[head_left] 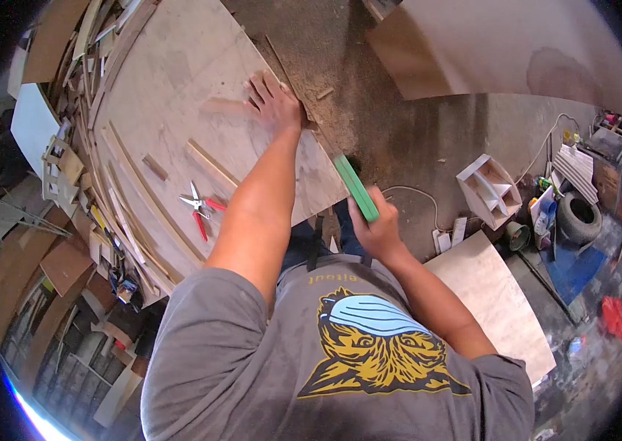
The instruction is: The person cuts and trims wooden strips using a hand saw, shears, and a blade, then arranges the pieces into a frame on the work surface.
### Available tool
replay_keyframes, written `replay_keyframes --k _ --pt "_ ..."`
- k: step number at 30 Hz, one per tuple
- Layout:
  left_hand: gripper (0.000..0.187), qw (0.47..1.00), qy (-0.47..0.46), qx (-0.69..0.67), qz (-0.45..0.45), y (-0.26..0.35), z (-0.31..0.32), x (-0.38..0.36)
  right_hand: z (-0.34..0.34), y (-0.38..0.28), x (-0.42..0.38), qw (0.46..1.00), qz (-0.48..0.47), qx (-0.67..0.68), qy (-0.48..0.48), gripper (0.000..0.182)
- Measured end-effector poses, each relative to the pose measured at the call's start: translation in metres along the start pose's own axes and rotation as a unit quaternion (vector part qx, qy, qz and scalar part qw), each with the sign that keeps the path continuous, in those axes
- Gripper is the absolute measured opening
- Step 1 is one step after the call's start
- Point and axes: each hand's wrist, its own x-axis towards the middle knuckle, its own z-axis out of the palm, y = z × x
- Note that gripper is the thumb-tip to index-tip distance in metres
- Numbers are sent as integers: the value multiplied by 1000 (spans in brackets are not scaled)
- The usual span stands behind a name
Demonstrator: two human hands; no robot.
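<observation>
My left hand (276,106) lies with its fingers spread on the plywood sheet (171,81), close to its right edge. A thin wooden strip at that edge runs beside the hand. My right hand (379,224) is closed round the lower end of a green block (356,189), just off the sheet's lower right corner. Red-handled pliers (199,209) lie with their handles apart on the sheet, left of my left forearm. A narrow wooden strip (212,162) and a short wood piece (155,167) lie above them.
Long strips and offcuts (98,184) crowd the sheet's left side. A large brown panel (502,51) stands at the upper right. On the right are a wooden box (489,191), a tyre (579,218), and a light board (495,301). A cable crosses the floor.
</observation>
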Motion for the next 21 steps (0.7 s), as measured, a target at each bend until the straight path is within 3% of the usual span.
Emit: replay_keyframes --k 8,11,17,21 --pt "61 1000 -4 4 0 0 2 1 -2 -4 6 1000 -5 9 9 17" --pt "60 1000 -16 -6 -5 -3 -4 -5 22 10 39 999 38 -1 6 15" --pt "59 999 -26 -15 -11 5 -11 0 6 -5 6 999 2 29 46 18" --pt "59 999 -26 -21 -10 3 -13 -3 25 7 37 997 80 6 4 13"
